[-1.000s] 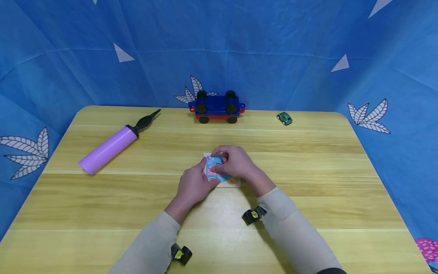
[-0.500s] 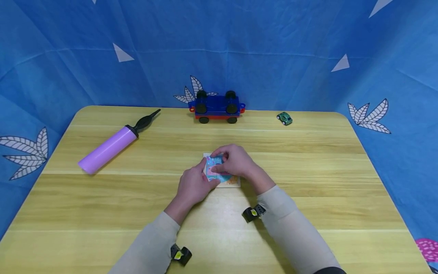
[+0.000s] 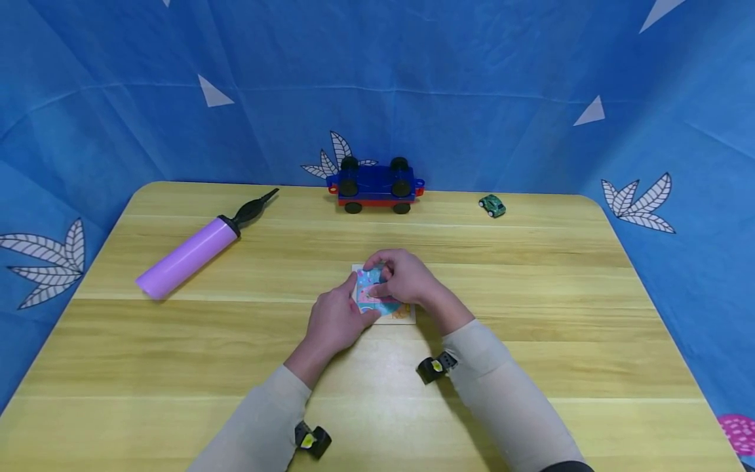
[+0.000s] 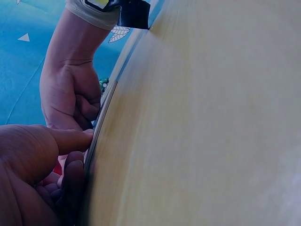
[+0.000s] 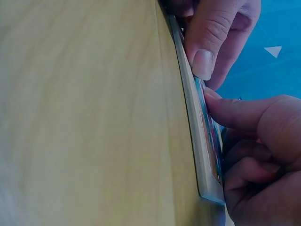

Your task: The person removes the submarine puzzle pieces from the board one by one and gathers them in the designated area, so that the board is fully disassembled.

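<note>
A small flat wooden jigsaw puzzle (image 3: 404, 320) with a pale border lies mid-table; its picture is light blue, pink and orange. My left hand (image 3: 335, 318) holds it at the left, forefinger along the side and thumb over the lower edge. From the upper right my right hand (image 3: 408, 278) pinches at a blue and pink puzzle piece (image 3: 364, 280) with thumb and forefinger, its other fingers curled under. In the right wrist view the board's wooden edge (image 5: 194, 122) lies flat on the table, with both thumbs touching its top. The right hand covers part of the picture.
A purple hand pump (image 3: 189, 259) with a black nozzle lies at the left. At the back stand a blue and red toy wagon (image 3: 375, 185), stacked with wheels facing outward, and a small green toy car (image 3: 492, 205). A blue patterned cloth (image 3: 472, 98) hangs behind the wooden table (image 3: 531, 295).
Both hands stay at the puzzle in nearly the same pose. The right hand's fingers shift only very slightly, and the whole head view moves a little.
</note>
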`<state>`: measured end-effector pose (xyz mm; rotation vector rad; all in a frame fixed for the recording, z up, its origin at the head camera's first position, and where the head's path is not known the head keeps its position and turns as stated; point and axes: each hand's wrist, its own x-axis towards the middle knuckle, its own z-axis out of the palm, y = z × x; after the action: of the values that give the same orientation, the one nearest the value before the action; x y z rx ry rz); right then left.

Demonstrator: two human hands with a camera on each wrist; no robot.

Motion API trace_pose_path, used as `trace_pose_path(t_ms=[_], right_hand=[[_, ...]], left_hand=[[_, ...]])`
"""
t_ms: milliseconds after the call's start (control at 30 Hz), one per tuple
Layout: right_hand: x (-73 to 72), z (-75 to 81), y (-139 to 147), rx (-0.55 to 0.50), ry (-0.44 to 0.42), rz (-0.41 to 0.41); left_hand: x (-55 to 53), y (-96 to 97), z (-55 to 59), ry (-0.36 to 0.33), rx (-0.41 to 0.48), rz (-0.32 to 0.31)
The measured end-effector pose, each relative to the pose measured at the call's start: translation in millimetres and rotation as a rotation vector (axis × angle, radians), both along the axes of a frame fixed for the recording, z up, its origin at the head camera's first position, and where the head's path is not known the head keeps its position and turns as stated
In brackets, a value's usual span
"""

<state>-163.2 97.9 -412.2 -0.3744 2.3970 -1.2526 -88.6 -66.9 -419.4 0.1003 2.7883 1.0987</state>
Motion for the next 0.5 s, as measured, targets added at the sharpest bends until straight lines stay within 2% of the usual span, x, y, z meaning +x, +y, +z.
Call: trace_pose_path(t_ms=[200,500], right_hand=[[0.7,-0.9,0.7,-0.029,-0.022,-0.011],[1.0,-2.3,2.2,-0.01,0.005,-0.031]], left_hand=[[-0.1,0.4,0.8,-0.011,0.002,0.005],[-0.1,0.4,-0.5,-0.003,-0.002,0.006]])
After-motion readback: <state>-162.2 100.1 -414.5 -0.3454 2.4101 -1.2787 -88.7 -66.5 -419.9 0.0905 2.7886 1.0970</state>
